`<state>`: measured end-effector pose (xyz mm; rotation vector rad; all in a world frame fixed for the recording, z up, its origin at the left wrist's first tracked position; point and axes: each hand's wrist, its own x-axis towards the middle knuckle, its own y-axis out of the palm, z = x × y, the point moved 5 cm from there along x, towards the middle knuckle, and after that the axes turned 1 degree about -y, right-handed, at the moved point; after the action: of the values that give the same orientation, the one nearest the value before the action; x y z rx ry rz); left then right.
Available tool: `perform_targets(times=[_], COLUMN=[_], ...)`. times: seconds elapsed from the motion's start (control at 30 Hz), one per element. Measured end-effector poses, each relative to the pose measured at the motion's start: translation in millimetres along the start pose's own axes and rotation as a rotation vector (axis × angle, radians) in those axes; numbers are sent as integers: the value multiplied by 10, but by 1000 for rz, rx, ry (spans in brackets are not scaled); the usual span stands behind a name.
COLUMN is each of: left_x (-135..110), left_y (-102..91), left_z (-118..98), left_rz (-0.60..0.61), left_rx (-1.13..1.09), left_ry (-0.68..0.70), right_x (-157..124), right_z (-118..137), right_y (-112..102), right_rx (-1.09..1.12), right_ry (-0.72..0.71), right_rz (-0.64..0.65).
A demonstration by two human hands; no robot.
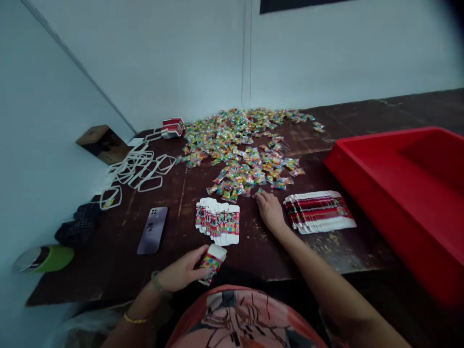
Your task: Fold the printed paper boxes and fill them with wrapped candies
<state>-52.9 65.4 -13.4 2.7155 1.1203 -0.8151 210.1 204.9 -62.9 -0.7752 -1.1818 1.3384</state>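
My left hand [184, 270] is closed around a small printed candy box [212, 262] at the table's front edge. The box is tilted, with its white end flaps toward the pile. My right hand [270, 210] reaches to the near edge of a heap of small clear candy packets [239, 169], its fingertips pinched on one packet [258, 192]. Between the hands lies a fanned stack of flat printed boxes [219, 220]. To the right of my right hand, a longer row of flat boxes [319, 211] lies overlapped, red and white.
A deep red tray [384, 193] stands at the right. On the left are a purple phone [152, 230], white band-like loops [139, 169], a brown cardboard box [103, 144], a dark cloth [79, 226] and a green cap [54, 258]. Red-and-white boxes [172, 127] sit at the back, near the wall.
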Motion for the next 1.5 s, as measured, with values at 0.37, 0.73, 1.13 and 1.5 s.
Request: perform_targets(times=[0.37, 0.73, 1.13, 1.5], left_x=[774, 758, 660, 643], left_y=[509, 739, 889, 821], left_z=[135, 82, 134, 22], left_rz=[-171, -161, -172, -159], left_rx=[-821, -544, -717, -500], left_ry=[56, 0, -18, 52], right_x=[-1753, -1546, -1214, -1370], right_z=[393, 434, 775, 690], right_y=[-200, -541, -455, -283], right_rx=[158, 764, 699, 1494], right_ry=[-387, 99, -145, 374], right_rz=[175, -15, 178, 591])
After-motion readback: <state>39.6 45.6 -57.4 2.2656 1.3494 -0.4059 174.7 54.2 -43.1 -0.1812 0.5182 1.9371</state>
